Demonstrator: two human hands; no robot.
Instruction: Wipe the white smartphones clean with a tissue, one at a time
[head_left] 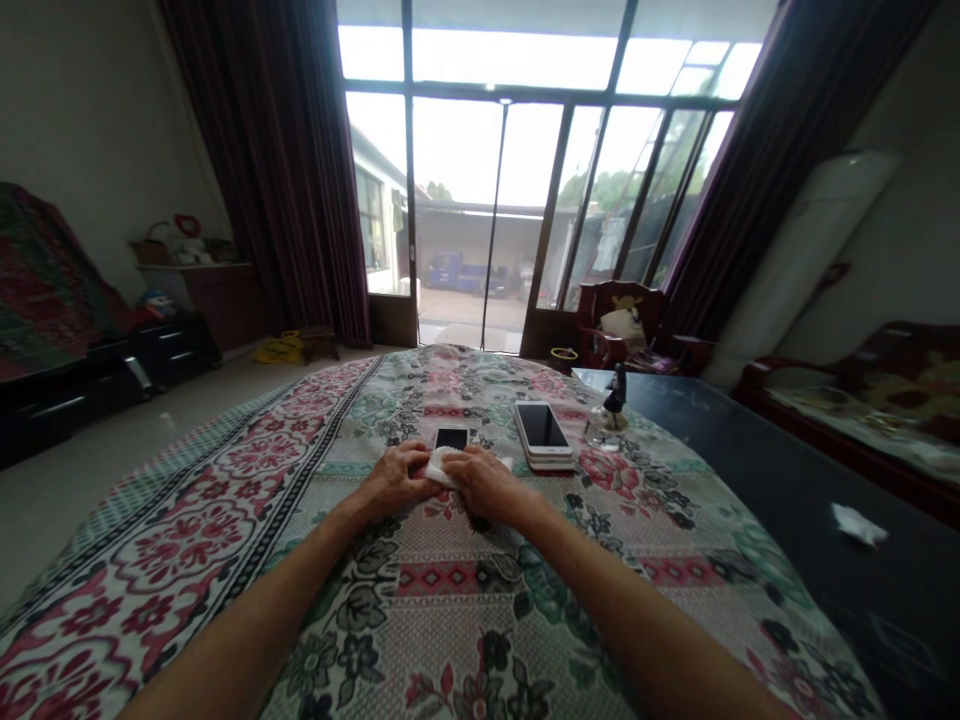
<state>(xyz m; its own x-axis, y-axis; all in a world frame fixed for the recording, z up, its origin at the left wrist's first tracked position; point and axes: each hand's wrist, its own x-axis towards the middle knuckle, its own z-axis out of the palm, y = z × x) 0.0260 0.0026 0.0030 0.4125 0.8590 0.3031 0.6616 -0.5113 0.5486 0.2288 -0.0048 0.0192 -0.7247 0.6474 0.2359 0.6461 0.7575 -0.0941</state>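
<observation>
My left hand (394,478) and my right hand (487,484) rest together on a floral patterned cloth (420,590). Between them both pinch a small white wipe or tissue (441,466), fingers curled closed on it. A small dark-screened phone (451,438) lies flat just beyond the hands, its near end covered by the wipe and fingers. To the right, a short stack of larger white phones (545,435) lies on the cloth, screen up, about a hand's width from my right hand.
A small glass bottle with a dark top (609,418) stands at the edge of a dark table (787,500), which also bears a crumpled white tissue (856,523). Sofas flank the room; glass doors (487,220) and curtains stand ahead.
</observation>
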